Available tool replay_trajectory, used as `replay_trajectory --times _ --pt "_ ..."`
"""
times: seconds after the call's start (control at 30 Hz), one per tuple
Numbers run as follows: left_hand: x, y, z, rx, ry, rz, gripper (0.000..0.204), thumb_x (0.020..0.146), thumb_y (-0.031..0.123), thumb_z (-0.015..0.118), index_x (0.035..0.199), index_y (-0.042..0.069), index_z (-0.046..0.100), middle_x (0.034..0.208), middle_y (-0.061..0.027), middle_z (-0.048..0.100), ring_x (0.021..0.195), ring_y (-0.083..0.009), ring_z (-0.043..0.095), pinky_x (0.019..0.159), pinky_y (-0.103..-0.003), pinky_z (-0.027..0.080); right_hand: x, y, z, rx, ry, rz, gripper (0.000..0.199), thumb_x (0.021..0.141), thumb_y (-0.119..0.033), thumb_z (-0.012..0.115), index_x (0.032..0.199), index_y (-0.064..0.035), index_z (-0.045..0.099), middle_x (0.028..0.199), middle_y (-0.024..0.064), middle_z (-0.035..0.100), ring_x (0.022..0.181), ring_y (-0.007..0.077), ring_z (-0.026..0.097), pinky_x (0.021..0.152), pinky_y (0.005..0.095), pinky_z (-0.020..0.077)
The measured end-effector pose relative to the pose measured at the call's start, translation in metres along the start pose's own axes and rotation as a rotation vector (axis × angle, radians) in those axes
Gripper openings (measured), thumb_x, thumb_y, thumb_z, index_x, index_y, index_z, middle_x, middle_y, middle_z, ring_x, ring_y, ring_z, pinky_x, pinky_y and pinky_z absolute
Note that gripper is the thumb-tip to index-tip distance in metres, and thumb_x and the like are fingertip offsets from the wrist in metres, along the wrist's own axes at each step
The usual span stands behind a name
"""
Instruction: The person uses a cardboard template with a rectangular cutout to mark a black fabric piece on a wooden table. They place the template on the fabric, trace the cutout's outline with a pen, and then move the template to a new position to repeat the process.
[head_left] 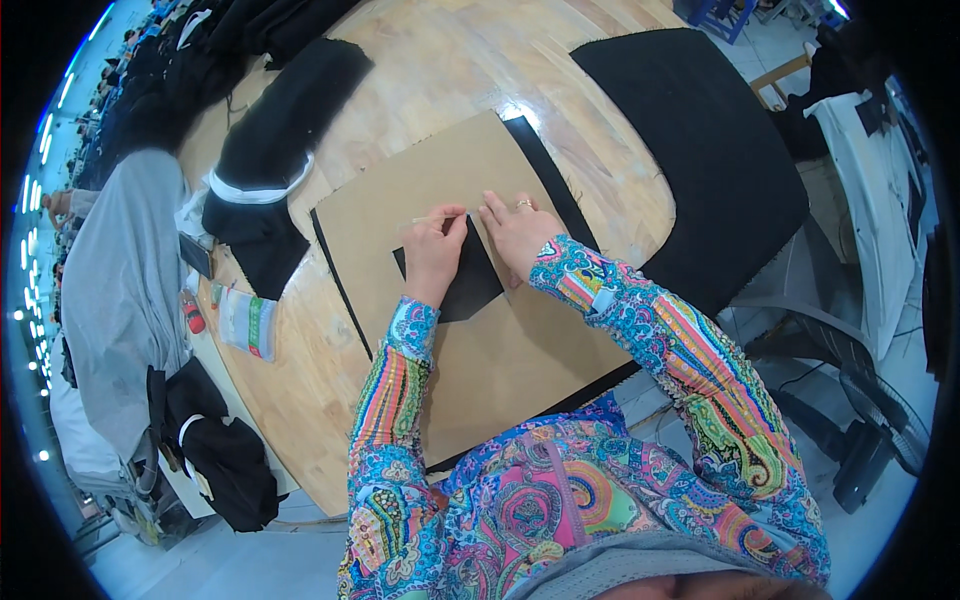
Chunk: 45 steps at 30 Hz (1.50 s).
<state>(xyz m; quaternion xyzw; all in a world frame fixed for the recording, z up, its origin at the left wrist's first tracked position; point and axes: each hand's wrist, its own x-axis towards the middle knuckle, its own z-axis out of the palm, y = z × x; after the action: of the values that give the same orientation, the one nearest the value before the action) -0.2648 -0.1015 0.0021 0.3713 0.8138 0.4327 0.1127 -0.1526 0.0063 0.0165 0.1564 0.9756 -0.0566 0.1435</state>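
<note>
A tan cardboard sheet point(480, 375) lies on black fabric point(560, 190), whose edges show along its sides. In the middle of the cardboard is a dark pocket-shaped area point(455, 290); whether it is a cutout or a separate piece, I cannot tell. Over its far end my left hand point(433, 258) is closed, thumb and forefinger pinching a thin pale sliver point(415, 220) that is too small to identify. My right hand point(518, 232) rests open beside it, fingers stretched out on the cardboard and a ring on one finger.
Large black fabric point(700, 150) hangs over the round wooden table's point(450, 70) right edge. A black fabric bundle with a white band point(260, 190) lies left. Near the left edge are a clear packet point(246, 322) and a red item point(193, 314). A fan point(850, 410) stands right.
</note>
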Motion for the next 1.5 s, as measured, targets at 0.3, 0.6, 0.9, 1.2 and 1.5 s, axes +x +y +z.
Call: replay_trajectory --times 0.3,0.6,0.9,1.2,1.5 --pt "-0.002 -0.003 -0.002 -0.084 0.044 -0.054 0.012 0.083 0.01 0.063 0.087 -0.001 0.065 0.078 -0.0082 0.069 0.071 -0.0127 0.065 0.065 -0.025 0.051 -0.005 -0.001 -0.024 0.043 -0.123 -0.017 0.11 0.052 -0.028 0.088 0.141 -0.0017 0.03 0.148 0.0129 0.026 0.121 0.0396 0.043 0.093 0.0373 0.0484" --pt "-0.002 -0.003 0.004 0.002 0.026 0.007 0.013 0.083 0.01 0.063 0.088 -0.002 0.066 0.076 -0.0085 0.069 0.069 -0.0134 0.065 0.065 -0.026 0.051 -0.004 0.0 -0.02 0.051 -0.099 -0.017 0.109 0.051 -0.028 0.088 0.14 -0.0013 0.031 0.148 0.013 0.027 0.121 0.0402 0.043 0.093 0.0369 0.0482" --pt "-0.015 -0.019 -0.038 -0.581 0.161 -0.253 0.009 0.087 0.004 0.061 0.093 -0.003 0.061 0.087 -0.0095 0.066 0.077 -0.0133 0.064 0.071 -0.023 0.052 -0.006 0.004 -0.018 0.021 -0.112 -0.017 0.106 0.055 -0.027 0.087 0.141 -0.0016 0.03 0.147 0.0123 0.027 0.12 0.0415 0.042 0.093 0.0377 0.0481" --pt "-0.039 -0.056 -0.07 -0.273 0.222 -0.231 0.01 0.086 0.007 0.064 0.09 -0.002 0.064 0.081 -0.0048 0.066 0.072 -0.008 0.06 0.067 -0.022 0.049 -0.007 -0.001 -0.026 0.112 -0.199 0.013 0.082 0.077 -0.014 0.069 0.145 -0.0092 0.024 0.154 0.007 0.012 0.135 0.0472 0.019 0.088 0.0544 0.0509" --pt "-0.04 -0.05 -0.061 -0.14 0.269 -0.23 0.012 0.084 0.01 0.065 0.089 -0.001 0.065 0.08 -0.0073 0.068 0.072 -0.0111 0.063 0.069 -0.025 0.05 -0.009 -0.001 -0.03 0.018 -0.198 -0.005 0.109 0.059 -0.028 0.085 0.144 -0.0041 0.022 0.152 0.0116 0.015 0.132 0.0508 0.025 0.089 0.0413 0.0528"
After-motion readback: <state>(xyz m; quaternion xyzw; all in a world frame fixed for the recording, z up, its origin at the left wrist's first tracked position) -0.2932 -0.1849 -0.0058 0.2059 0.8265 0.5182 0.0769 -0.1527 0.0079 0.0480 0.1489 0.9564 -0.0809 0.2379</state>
